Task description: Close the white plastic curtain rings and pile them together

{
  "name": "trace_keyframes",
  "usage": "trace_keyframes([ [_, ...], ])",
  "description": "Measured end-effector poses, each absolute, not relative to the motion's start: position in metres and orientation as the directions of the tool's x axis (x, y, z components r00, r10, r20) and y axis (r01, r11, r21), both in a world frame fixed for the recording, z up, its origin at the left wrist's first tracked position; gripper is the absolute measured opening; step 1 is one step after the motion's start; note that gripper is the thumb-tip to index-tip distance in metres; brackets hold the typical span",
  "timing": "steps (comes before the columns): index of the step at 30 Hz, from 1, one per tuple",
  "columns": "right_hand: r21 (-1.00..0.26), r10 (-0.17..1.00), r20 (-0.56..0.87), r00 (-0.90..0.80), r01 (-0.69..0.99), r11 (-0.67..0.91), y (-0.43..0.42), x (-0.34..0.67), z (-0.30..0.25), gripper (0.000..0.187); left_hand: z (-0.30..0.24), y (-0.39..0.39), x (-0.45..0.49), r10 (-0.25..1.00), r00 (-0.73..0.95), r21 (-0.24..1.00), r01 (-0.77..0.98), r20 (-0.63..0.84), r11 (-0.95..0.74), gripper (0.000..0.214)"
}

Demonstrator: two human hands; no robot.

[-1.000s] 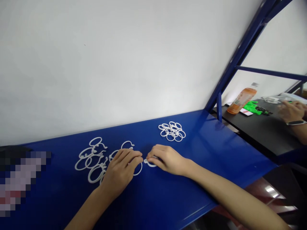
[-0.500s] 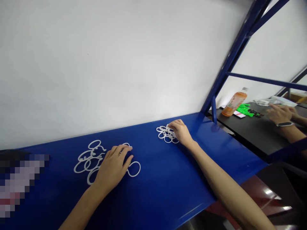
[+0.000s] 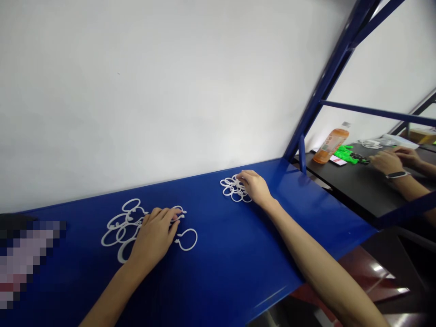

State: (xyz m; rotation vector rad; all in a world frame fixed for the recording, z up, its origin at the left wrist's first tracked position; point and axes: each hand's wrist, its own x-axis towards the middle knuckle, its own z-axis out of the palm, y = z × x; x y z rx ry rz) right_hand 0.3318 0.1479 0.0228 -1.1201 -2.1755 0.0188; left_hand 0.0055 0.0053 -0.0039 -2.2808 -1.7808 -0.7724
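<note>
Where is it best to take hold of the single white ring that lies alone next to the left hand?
Pinch the thin hoop of the single ring on its right arc, coming from above and the right. It lies flat on the blue shelf, that side looks bare, and the left hand crowds the clasp end.

White plastic rings are seen flat on a blue shelf: a loose heap of large open rings (image 3: pixel 120 225), one single large ring (image 3: pixel 188 239) just beside it, and a cluster of small rings (image 3: pixel 231 188) well apart.
</note>
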Motion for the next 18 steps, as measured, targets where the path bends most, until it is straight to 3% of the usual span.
trace_keyframes([
  [8,-0.203,0.595,0.642,-0.483,0.642,0.74,0.114,0.31,0.04,0.019,0.016,-0.002,0.026,0.813,0.158,0.359,0.838,0.561,-0.411,0.028],
  [12,-0.314,0.517,0.565,-0.644,0.411,0.856,0.08,0.285,0.04,0.024,0.023,-0.011,0.042,0.881,0.071,0.589,0.718,0.468,-0.371,0.029],
  [15,-0.439,0.504,0.47,-0.725,0.303,0.846,0.06,0.27,0.039,0.035,0.028,-0.018,0.05,0.933,0.05,0.76,0.565,0.355,-0.32,0.029],
  [18,-0.537,0.529,0.426,-0.734,0.266,0.801,0.05,0.264,0.037,0.028,0.031,-0.021,0.056,0.957,0.08,0.862,0.42,0.278,-0.285,0.027],
])
